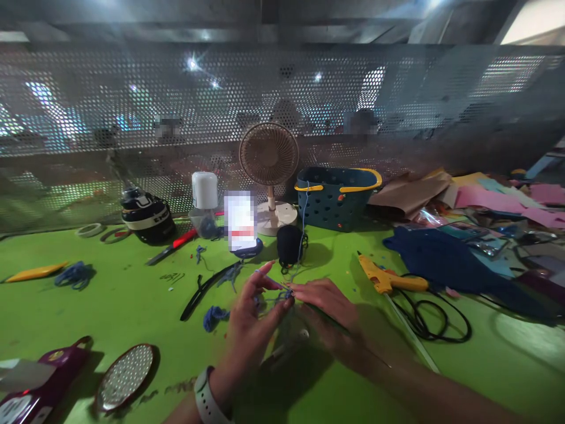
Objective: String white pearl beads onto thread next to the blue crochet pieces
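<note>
My left hand (251,321) is closed in a pinch on a small piece of blue crochet work (288,292), its index finger raised with yarn across it. My right hand (329,309) meets it at the fingertips, closed around a slim crochet hook (329,317) whose dark shaft runs back under the palm. A light blue yarn strand (303,221) comes down from the basket (329,203) to my hands. Just beyond my fingers stands a dark cup-shaped thing (290,244). A blue yarn tangle (215,318) lies left of my left hand. The stitches are too small to make out.
A lit phone (241,221) and a fan (269,156) stand ahead. On the right are a yellow glue gun (388,277) with its cord, dark blue cloth (463,271) and paper sheets (489,197). A knife (172,247), black strap (207,288) and oval brush (126,377) lie left.
</note>
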### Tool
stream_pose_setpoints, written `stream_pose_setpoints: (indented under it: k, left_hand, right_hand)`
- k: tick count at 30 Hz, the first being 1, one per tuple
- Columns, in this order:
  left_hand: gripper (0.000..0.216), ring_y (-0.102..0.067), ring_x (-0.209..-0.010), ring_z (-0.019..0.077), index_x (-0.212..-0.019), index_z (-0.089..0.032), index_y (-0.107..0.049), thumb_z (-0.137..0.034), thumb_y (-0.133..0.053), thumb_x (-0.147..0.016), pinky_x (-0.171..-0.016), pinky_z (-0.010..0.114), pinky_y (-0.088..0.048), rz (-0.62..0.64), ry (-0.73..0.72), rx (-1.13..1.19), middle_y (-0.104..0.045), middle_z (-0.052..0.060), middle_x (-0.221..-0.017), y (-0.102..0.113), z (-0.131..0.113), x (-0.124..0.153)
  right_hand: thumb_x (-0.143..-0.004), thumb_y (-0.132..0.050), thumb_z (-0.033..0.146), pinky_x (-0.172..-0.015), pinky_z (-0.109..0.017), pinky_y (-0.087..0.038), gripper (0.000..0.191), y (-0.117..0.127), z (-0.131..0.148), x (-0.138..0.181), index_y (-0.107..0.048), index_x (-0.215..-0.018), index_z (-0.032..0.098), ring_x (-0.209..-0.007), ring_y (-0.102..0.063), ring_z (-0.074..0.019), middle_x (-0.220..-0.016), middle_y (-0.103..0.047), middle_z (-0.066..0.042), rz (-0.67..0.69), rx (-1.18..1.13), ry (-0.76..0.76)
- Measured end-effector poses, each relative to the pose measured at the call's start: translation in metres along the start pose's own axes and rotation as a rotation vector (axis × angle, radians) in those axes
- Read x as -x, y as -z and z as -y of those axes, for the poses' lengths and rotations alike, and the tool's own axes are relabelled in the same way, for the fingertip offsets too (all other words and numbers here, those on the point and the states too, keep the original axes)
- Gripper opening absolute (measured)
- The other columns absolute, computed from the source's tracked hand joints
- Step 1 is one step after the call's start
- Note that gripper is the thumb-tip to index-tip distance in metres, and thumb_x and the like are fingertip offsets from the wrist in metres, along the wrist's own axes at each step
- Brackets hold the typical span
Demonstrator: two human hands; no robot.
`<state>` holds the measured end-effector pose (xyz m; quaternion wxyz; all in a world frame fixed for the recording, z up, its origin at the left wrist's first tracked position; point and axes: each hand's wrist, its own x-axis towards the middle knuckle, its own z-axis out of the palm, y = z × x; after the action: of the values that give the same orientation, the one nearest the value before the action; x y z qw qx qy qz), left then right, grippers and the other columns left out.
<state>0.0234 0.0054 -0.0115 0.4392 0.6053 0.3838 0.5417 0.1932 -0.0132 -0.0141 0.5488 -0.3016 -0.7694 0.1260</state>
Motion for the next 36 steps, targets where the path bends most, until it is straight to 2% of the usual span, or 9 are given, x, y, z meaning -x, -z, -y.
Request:
stream_pose_setpoints:
  k: [10,16,21,26,29,33,36]
  left_hand:
    - [0.054,-0.058,-0.091,0.0191,-0.131,-0.025,-0.047,-0.024,-0.068,-0.080,-0.091,0.040,-0.045,0.006,-0.033,-0.032,-0.058,0.003,-0.094,0.0001,0.0007,0.0013]
    - [0.043,-0.059,-0.097,0.0203,-0.121,-0.024,-0.055,-0.023,-0.067,-0.080,-0.095,0.040,-0.043,0.019,-0.069,-0.054,-0.063,0.003,-0.095,0.0002,-0.0014,0.0021]
    - [0.030,-0.059,-0.097,0.0215,-0.104,-0.021,-0.060,-0.025,-0.071,-0.077,-0.091,0.040,-0.046,0.001,-0.018,-0.074,-0.062,0.008,-0.113,0.0005,-0.0024,0.0016]
    - [0.027,-0.058,-0.104,0.0239,-0.100,-0.020,-0.062,-0.027,-0.073,-0.076,-0.092,0.040,-0.045,0.015,0.007,-0.045,-0.064,0.008,-0.110,-0.0004,-0.0029,0.0022]
    - [0.036,-0.059,-0.102,0.0227,-0.108,-0.021,-0.061,-0.027,-0.073,-0.075,-0.093,0.040,-0.044,0.005,0.029,0.015,-0.065,0.005,-0.101,-0.0024,-0.0024,0.0025]
    - [0.057,-0.062,-0.089,0.0196,-0.129,-0.023,-0.049,-0.030,-0.072,-0.077,-0.088,0.039,-0.047,0.024,0.079,0.088,-0.066,0.002,-0.089,-0.0041,-0.0009,0.0021]
    - [0.057,-0.062,-0.090,0.0200,-0.129,-0.023,-0.049,-0.031,-0.071,-0.078,-0.084,0.037,-0.047,0.005,0.068,0.018,-0.067,0.004,-0.092,-0.0036,-0.0002,0.0015]
  right_hand:
    - [-0.087,-0.059,0.007,-0.086,-0.037,-0.051,0.035,-0.0010,-0.0019,0.0003,-0.062,-0.116,0.025,-0.102,-0.061,-0.0182,-0.114,-0.069,-0.005,-0.005,-0.002,-0.014]
    - [-0.086,-0.059,0.005,-0.088,-0.037,-0.050,0.036,-0.0001,-0.0029,0.0010,-0.062,-0.117,0.025,-0.103,-0.061,-0.0184,-0.115,-0.069,-0.005,0.003,0.001,-0.018]
    - [-0.088,-0.059,0.007,-0.089,-0.037,-0.050,0.035,0.0006,-0.0005,0.0018,-0.062,-0.116,0.026,-0.104,-0.061,-0.0186,-0.115,-0.068,-0.004,0.009,-0.008,-0.029]
    - [-0.088,-0.059,0.009,-0.086,-0.037,-0.051,0.032,-0.0004,-0.0006,0.0024,-0.063,-0.114,0.026,-0.101,-0.062,-0.0187,-0.113,-0.069,-0.004,-0.003,-0.011,-0.034]
    - [-0.089,-0.058,0.010,-0.085,-0.038,-0.051,0.031,-0.0014,-0.0007,0.0021,-0.063,-0.114,0.026,-0.100,-0.062,-0.0193,-0.112,-0.070,-0.004,-0.019,-0.015,-0.017]
    - [-0.089,-0.057,0.013,-0.085,-0.039,-0.051,0.030,-0.0006,0.0016,0.0009,-0.063,-0.115,0.027,-0.101,-0.063,-0.0200,-0.112,-0.070,-0.004,-0.005,-0.010,-0.035]
    - [-0.088,-0.058,0.011,-0.087,-0.040,-0.051,0.031,0.0004,0.0027,0.0002,-0.064,-0.115,0.026,-0.102,-0.062,-0.0202,-0.112,-0.070,-0.004,-0.012,-0.003,-0.050]
